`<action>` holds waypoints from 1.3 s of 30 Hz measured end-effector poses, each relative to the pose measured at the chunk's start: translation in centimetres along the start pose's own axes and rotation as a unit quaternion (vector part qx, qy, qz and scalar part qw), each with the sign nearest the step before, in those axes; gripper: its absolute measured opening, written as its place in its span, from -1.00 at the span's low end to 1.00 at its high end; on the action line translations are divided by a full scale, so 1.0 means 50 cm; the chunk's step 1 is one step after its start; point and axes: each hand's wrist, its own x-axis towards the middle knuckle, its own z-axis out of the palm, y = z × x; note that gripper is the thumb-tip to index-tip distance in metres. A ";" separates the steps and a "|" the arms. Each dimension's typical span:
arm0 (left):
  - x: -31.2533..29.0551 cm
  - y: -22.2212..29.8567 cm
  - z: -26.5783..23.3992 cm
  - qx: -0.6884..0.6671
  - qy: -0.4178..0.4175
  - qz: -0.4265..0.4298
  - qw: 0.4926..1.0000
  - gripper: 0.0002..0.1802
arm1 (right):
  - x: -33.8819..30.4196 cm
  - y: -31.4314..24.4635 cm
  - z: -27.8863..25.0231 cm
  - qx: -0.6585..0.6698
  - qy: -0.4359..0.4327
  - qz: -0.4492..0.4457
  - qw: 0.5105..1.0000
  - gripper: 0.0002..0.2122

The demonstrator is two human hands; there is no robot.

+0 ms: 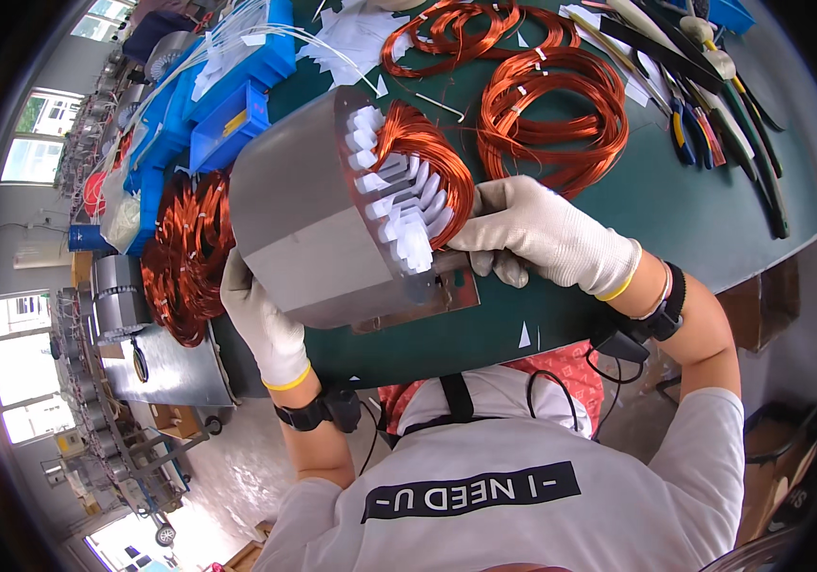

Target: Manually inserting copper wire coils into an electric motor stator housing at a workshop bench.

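A grey steel motor stator (pixel 303 205) lies on its side on the green-topped table, its toothed end facing right. White slot liners (pixel 399 214) stick out around that end. A bundle of copper winding (pixel 437 167) loops out of the slots. My right hand (pixel 542 234), in a pale glove, has its fingers curled at the lower part of this winding, thumb and fingertips against the wire. My gloved left hand (pixel 265 319) is closed against the stator's lower left side; its fingertips are partly hidden behind the steel body.
Copper wire coils (pixel 551 119) lie at the far side. More coils (pixel 184 257) hang together at left, by blue bins (pixel 227 129) and another stator (pixel 120 296). Pliers (pixel 683 132), and several long-handled tools lie at far right. The table's edge (pixel 770 257) runs along the right.
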 end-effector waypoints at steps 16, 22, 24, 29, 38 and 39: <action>0.002 -0.009 -0.015 -0.008 -0.007 0.005 1.000 -0.77 | -0.015 0.006 0.070 -0.056 0.165 -0.081 0.981 -0.84; -0.003 -0.007 -0.006 0.022 -0.008 0.030 0.999 -0.85 | -0.021 0.006 0.053 -0.016 0.171 -0.087 0.981 -0.85; -0.001 -0.009 -0.005 0.025 -0.010 0.031 0.999 -0.85 | -0.021 0.009 0.043 0.081 0.126 -0.053 0.987 -0.85; -0.003 -0.006 -0.006 0.056 -0.015 0.058 0.997 -0.86 | -0.020 0.011 0.051 0.048 0.117 -0.050 0.991 -0.80; 0.007 -0.015 -0.013 -0.039 -0.002 -0.001 0.999 -0.74 | -0.008 0.014 0.060 -0.014 0.194 -0.147 0.970 -0.79; 0.004 -0.016 -0.020 -0.059 -0.014 -0.021 0.998 -0.70 | -0.012 0.015 0.067 0.009 0.202 -0.141 0.969 -0.81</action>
